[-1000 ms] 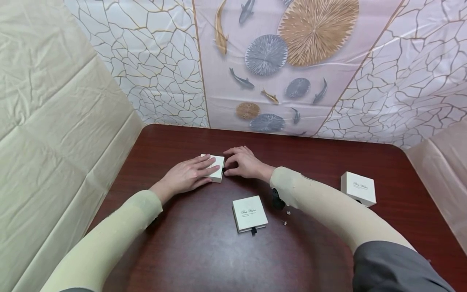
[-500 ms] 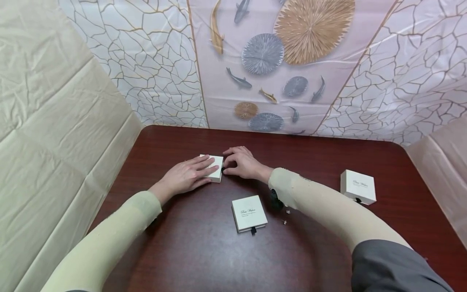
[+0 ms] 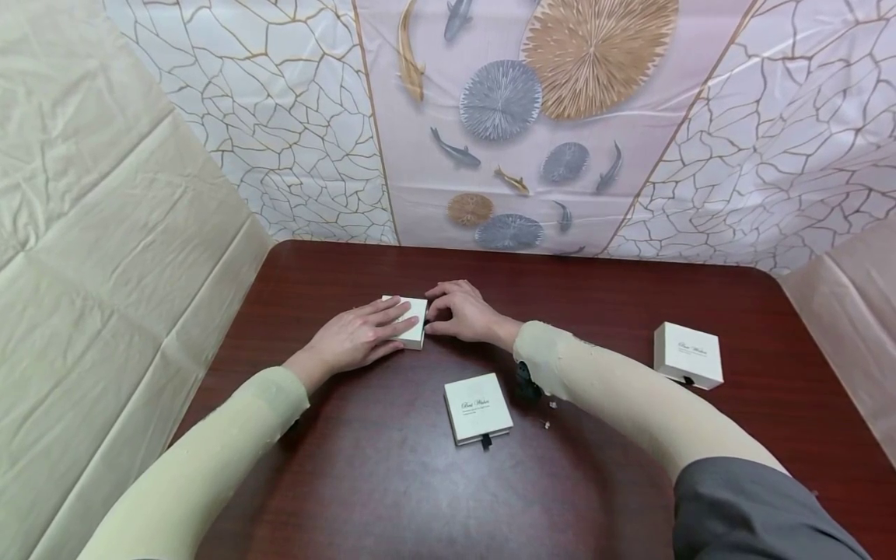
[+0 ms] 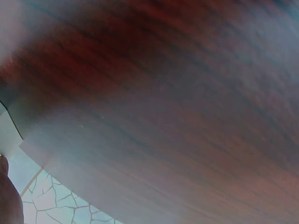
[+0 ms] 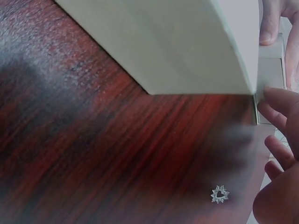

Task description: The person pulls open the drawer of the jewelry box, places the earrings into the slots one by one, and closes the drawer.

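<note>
In the head view my left hand (image 3: 371, 333) rests palm down with spread fingers on a small white drawer-style gift box (image 3: 414, 330). My right hand (image 3: 469, 311) is at that box's right side, thumb and fingers bent together at its black pull tab (image 3: 428, 318), which they mostly hide. The right wrist view shows these fingertips (image 5: 275, 100) right at the box's edge (image 5: 271, 74). A second white box (image 3: 479, 408), printed "Best Wishes", lies nearer, its black tab facing me. The left wrist view shows mostly blurred tabletop.
A third white box (image 3: 689, 354) lies at the right of the dark red wooden table (image 3: 336, 482). Two small earrings (image 3: 547, 425) lie beside the right forearm; one sparkling stud (image 5: 219, 194) shows a heart-shaped centre in the right wrist view. Patterned cloth (image 3: 322, 155) hangs behind the table.
The right fingertips have drawn slightly closer to the far box's tab. The left hand stays on the box. The head view has shifted slightly.
</note>
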`<state>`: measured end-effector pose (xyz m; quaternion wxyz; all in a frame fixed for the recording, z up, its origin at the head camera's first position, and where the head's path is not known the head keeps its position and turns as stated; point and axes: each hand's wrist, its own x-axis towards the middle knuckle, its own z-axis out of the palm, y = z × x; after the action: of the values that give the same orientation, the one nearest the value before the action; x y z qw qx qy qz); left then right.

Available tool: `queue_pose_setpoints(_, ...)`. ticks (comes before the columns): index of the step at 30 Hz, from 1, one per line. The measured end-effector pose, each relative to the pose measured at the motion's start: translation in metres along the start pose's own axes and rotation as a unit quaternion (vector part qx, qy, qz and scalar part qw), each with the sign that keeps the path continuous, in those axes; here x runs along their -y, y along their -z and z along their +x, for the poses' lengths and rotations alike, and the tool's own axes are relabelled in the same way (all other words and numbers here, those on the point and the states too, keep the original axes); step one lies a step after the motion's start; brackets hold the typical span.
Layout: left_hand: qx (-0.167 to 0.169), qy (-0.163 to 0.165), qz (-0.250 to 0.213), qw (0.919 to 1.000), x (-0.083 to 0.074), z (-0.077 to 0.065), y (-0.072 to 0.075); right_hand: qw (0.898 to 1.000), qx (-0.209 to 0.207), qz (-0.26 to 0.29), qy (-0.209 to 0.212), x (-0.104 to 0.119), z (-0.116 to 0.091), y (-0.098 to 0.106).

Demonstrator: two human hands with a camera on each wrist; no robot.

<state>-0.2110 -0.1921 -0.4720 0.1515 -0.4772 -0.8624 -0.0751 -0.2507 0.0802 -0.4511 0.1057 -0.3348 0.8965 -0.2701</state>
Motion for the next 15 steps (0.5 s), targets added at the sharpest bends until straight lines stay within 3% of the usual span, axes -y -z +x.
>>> queue_pose_setpoints(15, -0.011, -0.006, -0.003, 0.9999, 0.0003, 0.0001, -0.0008, 1.0, -0.012, 0.007, 0.009, 0.0002, -0.0004, -0.0026)
